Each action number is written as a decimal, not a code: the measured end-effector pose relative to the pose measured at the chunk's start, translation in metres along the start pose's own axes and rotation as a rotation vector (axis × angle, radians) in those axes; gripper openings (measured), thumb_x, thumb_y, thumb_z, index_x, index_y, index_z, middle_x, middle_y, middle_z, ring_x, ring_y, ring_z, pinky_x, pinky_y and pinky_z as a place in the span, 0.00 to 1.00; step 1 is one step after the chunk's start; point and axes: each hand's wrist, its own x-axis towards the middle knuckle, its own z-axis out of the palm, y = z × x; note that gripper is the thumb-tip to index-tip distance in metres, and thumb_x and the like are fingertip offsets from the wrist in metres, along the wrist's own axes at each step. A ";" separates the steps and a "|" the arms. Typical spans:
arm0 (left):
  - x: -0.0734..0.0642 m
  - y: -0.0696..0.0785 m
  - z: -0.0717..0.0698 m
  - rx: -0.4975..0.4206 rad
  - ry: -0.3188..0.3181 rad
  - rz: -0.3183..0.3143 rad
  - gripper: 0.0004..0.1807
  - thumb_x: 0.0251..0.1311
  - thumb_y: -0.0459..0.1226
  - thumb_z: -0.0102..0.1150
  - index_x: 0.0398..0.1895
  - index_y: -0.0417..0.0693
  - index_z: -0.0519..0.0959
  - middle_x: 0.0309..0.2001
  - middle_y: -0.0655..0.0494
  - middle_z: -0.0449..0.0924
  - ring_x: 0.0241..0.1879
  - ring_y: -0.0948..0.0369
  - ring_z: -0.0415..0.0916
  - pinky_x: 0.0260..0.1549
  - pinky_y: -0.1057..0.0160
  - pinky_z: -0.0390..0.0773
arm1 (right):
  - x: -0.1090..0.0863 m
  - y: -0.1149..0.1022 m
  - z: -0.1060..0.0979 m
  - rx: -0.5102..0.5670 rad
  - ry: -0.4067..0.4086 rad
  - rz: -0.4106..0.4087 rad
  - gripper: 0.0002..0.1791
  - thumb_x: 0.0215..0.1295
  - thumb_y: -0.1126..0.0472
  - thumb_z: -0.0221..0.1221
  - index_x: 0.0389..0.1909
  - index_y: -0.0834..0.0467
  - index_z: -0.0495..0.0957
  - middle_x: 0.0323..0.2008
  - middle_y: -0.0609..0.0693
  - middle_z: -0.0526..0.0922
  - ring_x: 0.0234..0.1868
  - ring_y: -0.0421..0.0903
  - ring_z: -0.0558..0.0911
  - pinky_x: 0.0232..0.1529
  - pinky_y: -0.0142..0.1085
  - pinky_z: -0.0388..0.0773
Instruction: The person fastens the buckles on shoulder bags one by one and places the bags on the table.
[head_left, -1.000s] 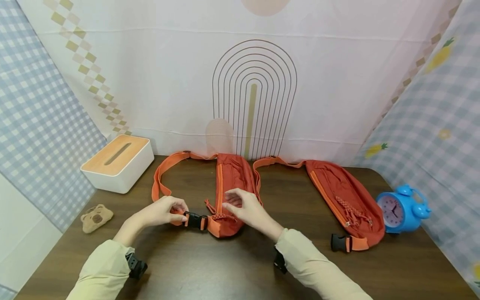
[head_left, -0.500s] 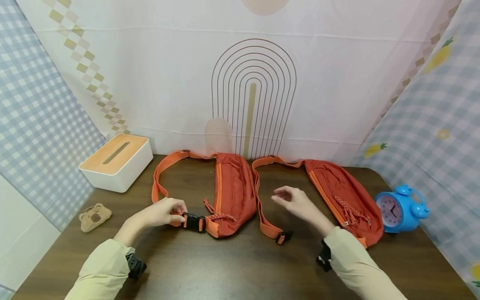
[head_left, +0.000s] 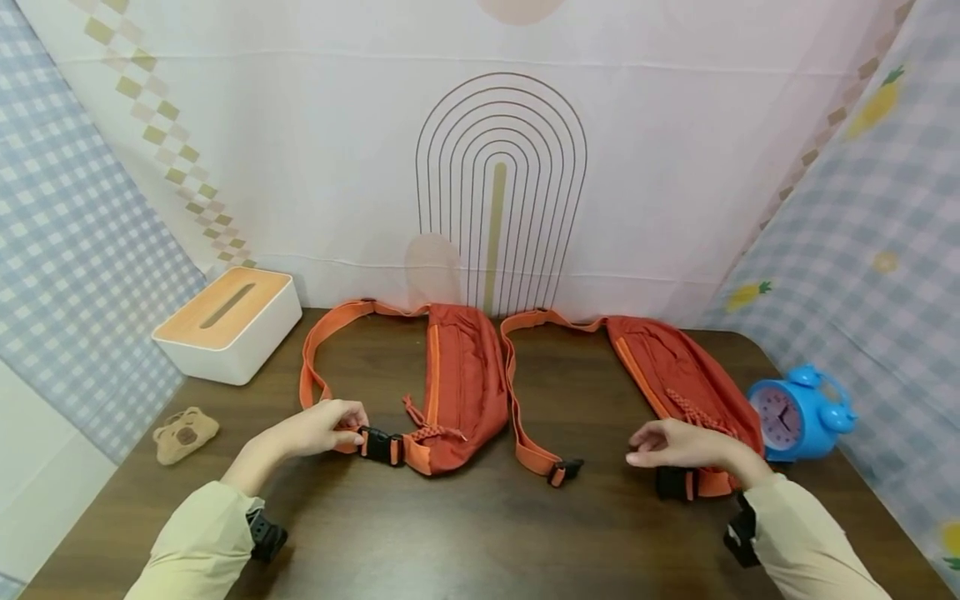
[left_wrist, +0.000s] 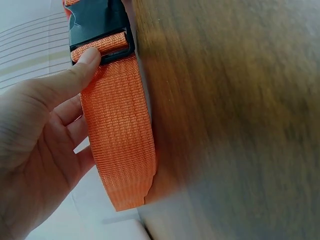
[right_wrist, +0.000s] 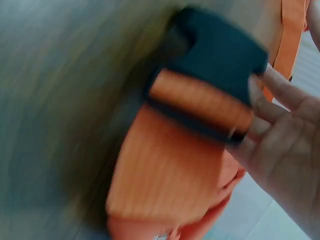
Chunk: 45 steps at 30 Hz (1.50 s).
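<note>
Two rust-red waist bags with orange straps lie on the table. My left hand [head_left: 318,427] pinches the strap [left_wrist: 120,130] of the left waist bag [head_left: 467,383], thumb at the edge of its black side-release buckle [head_left: 381,446]. That buckle is fastened. On the right waist bag [head_left: 652,354] the buckle is parted: its socket half [right_wrist: 220,60] hangs from a short orange tab, and its prong half [head_left: 567,471] lies at the end of the long strap. My right hand [head_left: 686,443] hovers at the socket half, fingertips right by its side, thumb apart from the fingers.
A white tissue box [head_left: 232,329] with a wooden lid stands back left, a brown bear-face item [head_left: 186,435] before it. A blue alarm clock [head_left: 798,414] stands beside the right bag. Patterned cloth [head_left: 360,167] hangs behind the dark wooden table [head_left: 465,533].
My right hand has moved right, from above the left bag's end across to the right bag's socket half. My left hand keeps its pinch on the left strap.
</note>
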 end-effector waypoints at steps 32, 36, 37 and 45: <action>0.037 0.056 0.010 0.222 0.037 -0.020 0.36 0.53 0.50 0.61 0.61 0.41 0.63 0.59 0.42 0.66 0.58 0.47 0.66 0.53 0.47 0.68 | -0.029 0.023 -0.014 0.027 -0.030 -0.256 0.10 0.53 0.59 0.64 0.30 0.64 0.79 0.26 0.54 0.84 0.26 0.36 0.77 0.31 0.30 0.73; 0.067 0.086 0.024 0.299 0.043 0.121 0.43 0.50 0.52 0.63 0.66 0.44 0.57 0.67 0.38 0.53 0.64 0.44 0.56 0.60 0.45 0.59 | -0.026 0.024 -0.012 0.036 -0.023 -0.257 0.10 0.54 0.59 0.63 0.30 0.63 0.79 0.27 0.54 0.84 0.26 0.36 0.76 0.31 0.29 0.71; 0.075 0.093 0.028 0.316 0.031 0.154 0.44 0.50 0.51 0.64 0.67 0.45 0.56 0.68 0.38 0.49 0.66 0.43 0.52 0.62 0.45 0.56 | -0.025 0.024 -0.012 0.038 -0.025 -0.256 0.11 0.54 0.59 0.63 0.31 0.64 0.79 0.27 0.55 0.84 0.26 0.36 0.77 0.32 0.29 0.72; 0.129 0.143 0.062 0.456 -0.186 0.252 0.50 0.51 0.54 0.61 0.71 0.51 0.46 0.73 0.46 0.30 0.72 0.49 0.35 0.68 0.53 0.45 | -0.023 0.023 -0.009 0.035 -0.030 -0.236 0.11 0.53 0.60 0.64 0.30 0.64 0.79 0.26 0.54 0.84 0.27 0.35 0.77 0.31 0.28 0.71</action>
